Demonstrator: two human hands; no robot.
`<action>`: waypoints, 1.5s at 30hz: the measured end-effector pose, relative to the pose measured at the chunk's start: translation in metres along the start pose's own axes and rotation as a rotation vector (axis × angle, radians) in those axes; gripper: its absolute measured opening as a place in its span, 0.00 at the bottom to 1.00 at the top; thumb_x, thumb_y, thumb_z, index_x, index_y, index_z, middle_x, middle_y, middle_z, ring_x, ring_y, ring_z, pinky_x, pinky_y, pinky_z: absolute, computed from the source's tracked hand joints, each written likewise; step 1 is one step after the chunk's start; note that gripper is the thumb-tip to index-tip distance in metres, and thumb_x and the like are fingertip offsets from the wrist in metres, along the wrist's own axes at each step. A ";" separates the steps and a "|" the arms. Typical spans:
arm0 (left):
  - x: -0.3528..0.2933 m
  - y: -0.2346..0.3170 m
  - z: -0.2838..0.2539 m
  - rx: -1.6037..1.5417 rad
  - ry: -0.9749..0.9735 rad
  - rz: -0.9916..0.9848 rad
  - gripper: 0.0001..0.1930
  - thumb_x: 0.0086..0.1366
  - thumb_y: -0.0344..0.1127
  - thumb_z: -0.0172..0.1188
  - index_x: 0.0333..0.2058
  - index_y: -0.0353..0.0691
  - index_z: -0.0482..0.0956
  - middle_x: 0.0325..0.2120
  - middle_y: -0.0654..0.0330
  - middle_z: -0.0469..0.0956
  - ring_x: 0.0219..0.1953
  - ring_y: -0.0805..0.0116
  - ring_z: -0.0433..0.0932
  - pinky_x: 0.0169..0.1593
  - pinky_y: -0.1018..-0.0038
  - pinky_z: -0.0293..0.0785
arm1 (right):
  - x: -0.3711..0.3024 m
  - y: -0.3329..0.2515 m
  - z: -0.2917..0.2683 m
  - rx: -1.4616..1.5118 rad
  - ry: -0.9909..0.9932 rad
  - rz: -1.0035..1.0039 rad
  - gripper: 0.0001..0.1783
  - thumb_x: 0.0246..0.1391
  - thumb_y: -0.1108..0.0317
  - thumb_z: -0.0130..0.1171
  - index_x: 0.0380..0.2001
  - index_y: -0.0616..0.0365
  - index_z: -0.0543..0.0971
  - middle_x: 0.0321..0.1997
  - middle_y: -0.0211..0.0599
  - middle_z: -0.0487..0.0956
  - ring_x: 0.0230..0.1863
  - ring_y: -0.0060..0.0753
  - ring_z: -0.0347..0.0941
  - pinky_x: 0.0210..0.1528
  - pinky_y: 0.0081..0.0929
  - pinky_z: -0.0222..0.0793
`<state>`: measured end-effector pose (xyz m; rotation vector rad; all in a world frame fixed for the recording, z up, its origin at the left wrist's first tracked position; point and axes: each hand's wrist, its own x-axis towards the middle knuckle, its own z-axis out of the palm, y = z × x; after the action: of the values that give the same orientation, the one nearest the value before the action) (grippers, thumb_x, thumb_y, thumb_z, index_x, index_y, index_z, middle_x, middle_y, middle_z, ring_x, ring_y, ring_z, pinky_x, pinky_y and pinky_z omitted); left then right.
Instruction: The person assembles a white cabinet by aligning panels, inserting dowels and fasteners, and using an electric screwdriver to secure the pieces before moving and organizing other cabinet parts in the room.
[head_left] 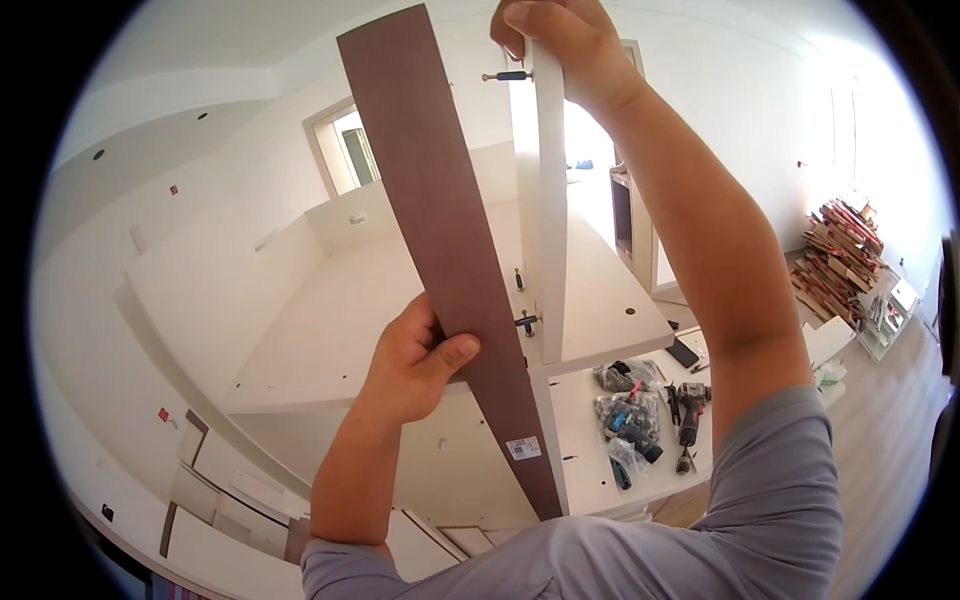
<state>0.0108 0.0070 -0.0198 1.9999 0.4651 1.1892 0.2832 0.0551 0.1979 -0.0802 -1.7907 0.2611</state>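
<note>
My left hand [412, 365] is closed around the edge of a long brown board [430, 190], thumb on its front face. The board stands tilted, its top leaning left, and a small white label [523, 447] sits near its lower end. High up, my right hand [580, 50] grips the top of a narrow upright white panel [550, 220]. Connecting bolts with dark sleeves stick out of the panel's left side, an upper bolt [508, 76] and a lower bolt [526, 321]. The panel stands at the right part of a white cabinet [330, 330]. The brown board is apart from the upper bolt.
On a lower white surface at right lie a cordless drill [690, 410], plastic bags of hardware [628, 420], a green-handled tool [620, 473] and a dark flat object [683, 351]. Scrap wood [840, 250] is piled by the far right wall. More panels [230, 480] lie lower left.
</note>
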 end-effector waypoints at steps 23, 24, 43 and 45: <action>0.003 0.001 0.003 -0.028 0.006 -0.010 0.24 0.72 0.38 0.63 0.61 0.32 0.70 0.49 0.59 0.80 0.50 0.72 0.78 0.55 0.72 0.75 | -0.025 0.007 -0.065 0.247 0.313 -0.252 0.17 0.63 0.62 0.53 0.46 0.66 0.70 0.21 0.31 0.74 0.24 0.24 0.70 0.29 0.19 0.69; 0.002 0.000 0.002 -0.039 0.009 -0.009 0.24 0.72 0.38 0.63 0.61 0.32 0.71 0.49 0.59 0.80 0.49 0.72 0.77 0.54 0.72 0.75 | -0.024 0.006 -0.069 0.228 0.275 -0.310 0.15 0.63 0.63 0.53 0.45 0.64 0.70 0.20 0.32 0.74 0.23 0.26 0.70 0.28 0.18 0.68; 0.001 0.001 0.002 -0.033 0.006 -0.011 0.23 0.72 0.38 0.63 0.60 0.32 0.71 0.43 0.64 0.80 0.38 0.80 0.75 0.41 0.80 0.73 | -0.029 0.011 -0.057 0.266 0.233 -0.288 0.15 0.60 0.60 0.58 0.41 0.58 0.70 0.22 0.31 0.72 0.25 0.25 0.68 0.27 0.21 0.66; 0.002 0.002 0.003 -0.039 0.011 -0.018 0.24 0.72 0.39 0.63 0.60 0.32 0.71 0.44 0.64 0.80 0.39 0.80 0.75 0.41 0.80 0.74 | -0.019 0.012 -0.051 0.206 0.271 -0.276 0.15 0.58 0.60 0.58 0.41 0.58 0.70 0.22 0.31 0.72 0.25 0.24 0.68 0.27 0.20 0.66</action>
<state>0.0144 0.0057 -0.0185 1.9531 0.4616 1.1899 0.3360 0.0701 0.1882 0.2652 -1.4764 0.2234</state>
